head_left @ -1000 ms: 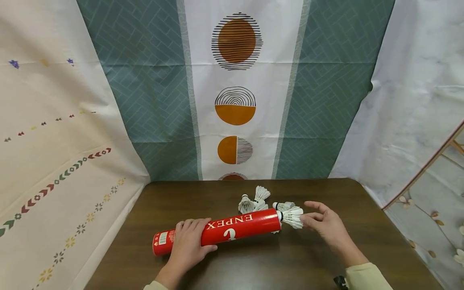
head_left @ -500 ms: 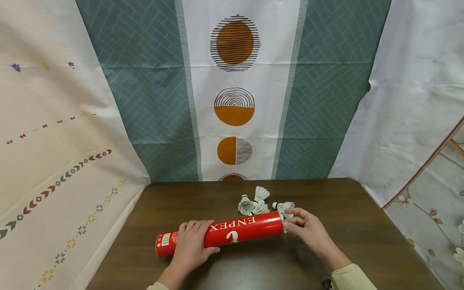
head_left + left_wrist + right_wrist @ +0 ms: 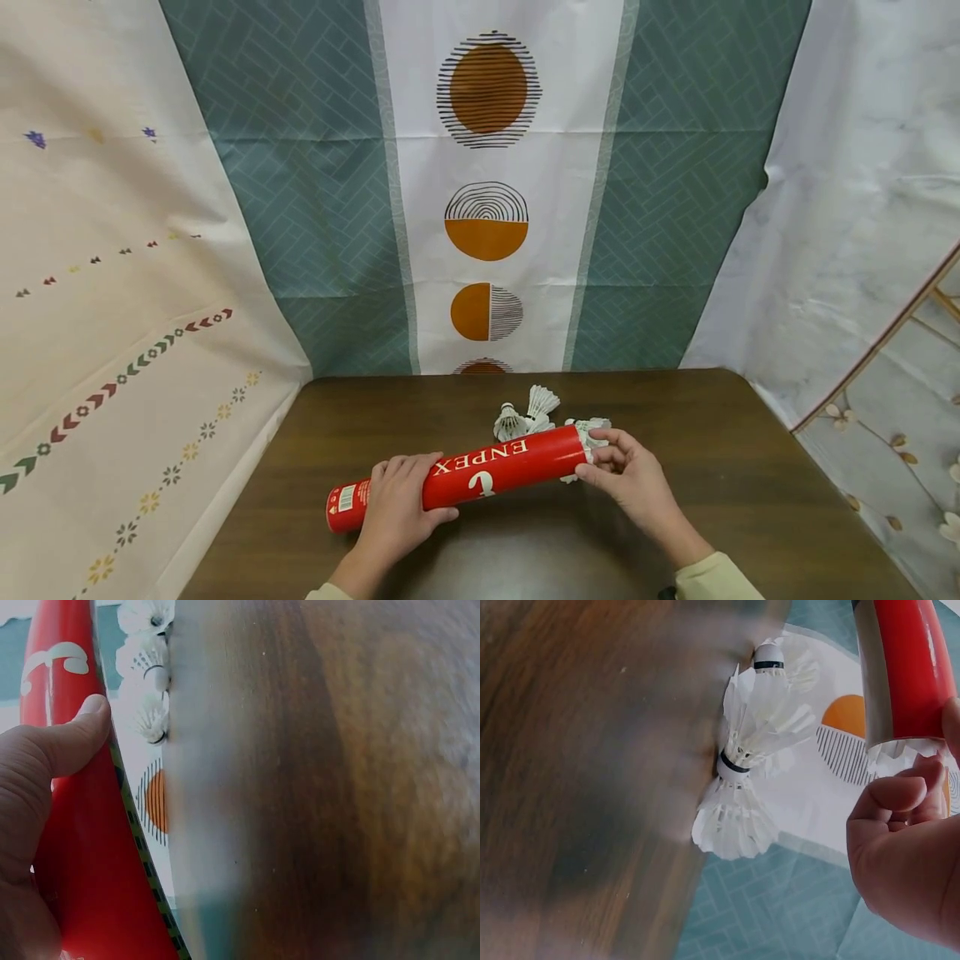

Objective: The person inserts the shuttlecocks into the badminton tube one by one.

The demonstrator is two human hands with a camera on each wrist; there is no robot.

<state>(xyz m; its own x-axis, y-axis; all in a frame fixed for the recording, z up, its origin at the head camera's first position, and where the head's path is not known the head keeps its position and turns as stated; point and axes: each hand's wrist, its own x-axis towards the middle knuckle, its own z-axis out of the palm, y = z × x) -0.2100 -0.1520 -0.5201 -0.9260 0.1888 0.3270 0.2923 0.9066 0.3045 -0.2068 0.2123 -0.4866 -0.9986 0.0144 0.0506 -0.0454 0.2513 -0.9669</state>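
Left hand (image 3: 397, 504) grips glossy red cylindrical tube (image 3: 510, 465), long axis left-to-right, opening rightward; cannot tell whether right hand (image 3: 633, 483) pinches.

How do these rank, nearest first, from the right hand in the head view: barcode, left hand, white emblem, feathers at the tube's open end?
From the right hand:
1. Feathers, at the red tube's open end.
2. White emblem, on the tube's side.
3. Left hand, gripping the tube.
4. Barcode, near the tube's far end.
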